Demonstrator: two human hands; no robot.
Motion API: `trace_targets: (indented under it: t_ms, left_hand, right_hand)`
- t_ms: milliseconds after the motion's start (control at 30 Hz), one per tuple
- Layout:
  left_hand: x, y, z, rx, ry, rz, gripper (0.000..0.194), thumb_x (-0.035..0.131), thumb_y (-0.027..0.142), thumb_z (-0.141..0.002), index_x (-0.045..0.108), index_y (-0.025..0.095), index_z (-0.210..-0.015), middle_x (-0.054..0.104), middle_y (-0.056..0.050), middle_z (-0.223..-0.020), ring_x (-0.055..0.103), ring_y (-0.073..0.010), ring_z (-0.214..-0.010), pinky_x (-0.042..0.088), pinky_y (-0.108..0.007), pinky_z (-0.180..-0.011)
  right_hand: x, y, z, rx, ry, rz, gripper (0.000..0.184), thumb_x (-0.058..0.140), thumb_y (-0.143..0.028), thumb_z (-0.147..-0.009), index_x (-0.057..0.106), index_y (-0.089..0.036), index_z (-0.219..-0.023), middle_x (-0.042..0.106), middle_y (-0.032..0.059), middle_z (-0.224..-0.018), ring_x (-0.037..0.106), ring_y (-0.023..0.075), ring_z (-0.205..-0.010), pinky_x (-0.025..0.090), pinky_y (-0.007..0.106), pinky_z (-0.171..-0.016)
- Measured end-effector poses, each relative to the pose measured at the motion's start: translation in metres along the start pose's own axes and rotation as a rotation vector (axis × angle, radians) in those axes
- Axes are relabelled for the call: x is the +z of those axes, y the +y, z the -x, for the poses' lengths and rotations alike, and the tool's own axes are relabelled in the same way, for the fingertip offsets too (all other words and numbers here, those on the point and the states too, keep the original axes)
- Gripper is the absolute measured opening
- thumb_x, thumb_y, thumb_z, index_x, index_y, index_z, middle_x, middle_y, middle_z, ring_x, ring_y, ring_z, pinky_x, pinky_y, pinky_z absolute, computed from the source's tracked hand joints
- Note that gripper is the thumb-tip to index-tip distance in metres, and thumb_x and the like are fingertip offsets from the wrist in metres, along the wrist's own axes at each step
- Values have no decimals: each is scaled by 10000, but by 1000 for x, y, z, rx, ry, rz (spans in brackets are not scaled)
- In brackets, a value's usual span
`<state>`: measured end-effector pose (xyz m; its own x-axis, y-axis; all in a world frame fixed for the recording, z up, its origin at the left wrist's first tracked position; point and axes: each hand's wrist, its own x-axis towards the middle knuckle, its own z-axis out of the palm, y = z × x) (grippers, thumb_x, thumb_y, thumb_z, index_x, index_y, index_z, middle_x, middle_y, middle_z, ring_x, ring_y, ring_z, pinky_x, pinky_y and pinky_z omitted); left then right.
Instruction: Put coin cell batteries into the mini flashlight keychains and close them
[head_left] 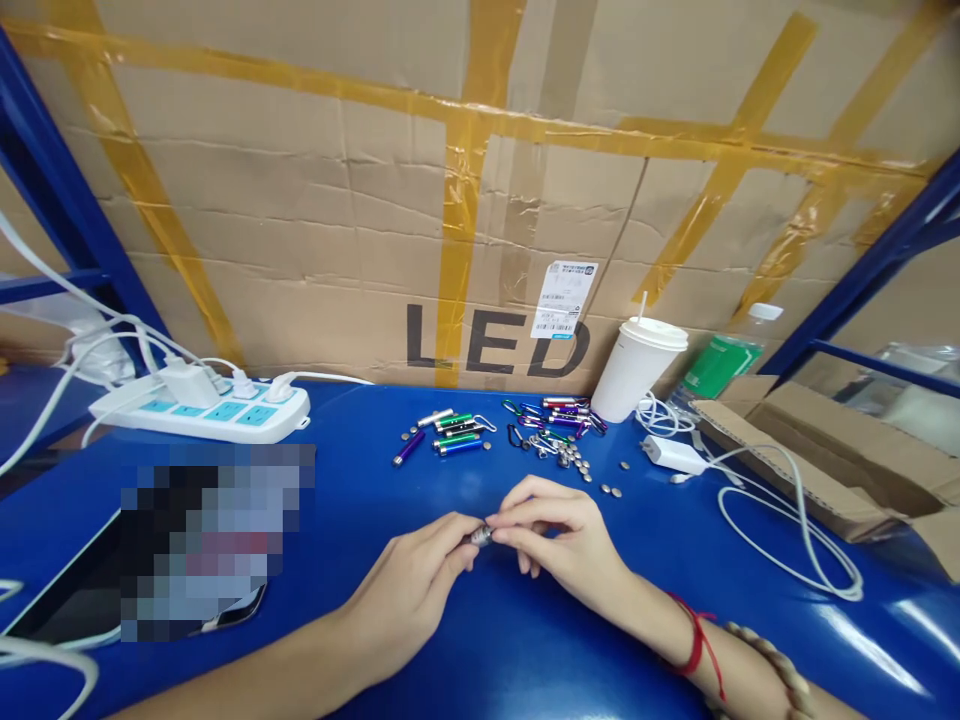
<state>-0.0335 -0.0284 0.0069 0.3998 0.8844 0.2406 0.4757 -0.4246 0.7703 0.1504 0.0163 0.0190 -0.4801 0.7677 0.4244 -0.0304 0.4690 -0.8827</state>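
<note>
Over the middle of the blue table, my left hand (412, 585) is closed around a small silver-ended cylinder, seemingly a mini flashlight (481, 536). Most of its body is hidden by the fingers. From the other side, my right hand (559, 530) pinches at its exposed end with thumb and fingertips; any smaller part between them cannot be made out. Beyond the hands lie several mini flashlights (459, 440) in green, purple, blue and silver. Several small round button cells (577, 462) are scattered to their right, beside more flashlights with carabiner clips (562, 410).
A white paper cup (637, 372) with a straw stands behind, near a green-labelled bottle (724, 362). To the right are a charger (673, 455) with a looped cable and an open cardboard box (810, 465). A power strip (262, 415) and a blurred-out tablet (82, 575) occupy the left.
</note>
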Motion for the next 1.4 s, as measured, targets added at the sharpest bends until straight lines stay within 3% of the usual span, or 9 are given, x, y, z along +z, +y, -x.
trace_targets:
  t_ms: [300,533,733,867,1067,1233,1400]
  left_hand:
    - [-1,2,0,-43,9,-29,214,326,254,-927,517,198,-847,553,25,-757,511,-108,-668,366,-209,-636]
    - [-1,0,-1,-18,39,-53,243,302,268,-934,532,197,-899,546,13,-735,499,-115,-653,373,-221,-639]
    - [-2,2,-3,17,44,-55,251,317,272,-934,553,186,-948,545,18,-692,493,-106,-614,387,-198,-612]
    - [-3,5,-3,64,42,-27,251,325,234,-925,563,175,-977,617,-12,-839,545,-113,-714,415,-196,-681]
    - [-4,3,-3,131,18,-16,254,330,211,-922,575,159,-966,618,-15,-811,549,-107,-698,419,-188,-674]
    - [-4,2,-2,169,-56,-3,252,337,201,-923,586,163,-950,630,-33,-849,574,-120,-753,436,-196,-717]
    - [-5,1,0,212,-70,-25,238,356,176,-919,592,162,-943,636,-39,-867,591,-121,-775,451,-192,-715]
  right_hand:
    - [-2,0,-2,108,-40,17,141,668,-261,-753,713,-148,-824,569,42,-793,570,56,-463,418,96,-299]
    - [-2,-4,-3,21,-33,90,139,633,-248,-789,685,-132,-846,582,48,-817,574,47,-473,450,109,-357]
    - [-6,-1,-4,3,-46,11,140,685,-239,-743,710,-136,-835,612,46,-791,564,47,-447,449,121,-359]
    - [-8,-1,-4,-32,-50,-67,81,715,-169,-703,728,-147,-780,626,40,-760,558,43,-441,453,123,-376]
    - [-6,-4,-5,-25,-100,-114,42,709,-121,-692,724,-150,-665,598,17,-705,530,29,-459,473,123,-410]
    - [-4,0,-2,-10,-137,-132,94,706,-173,-707,706,-145,-618,571,16,-692,544,48,-487,486,150,-422]
    - [-5,2,0,-63,-163,0,157,686,-241,-742,695,-148,-616,571,28,-694,545,70,-528,464,176,-428]
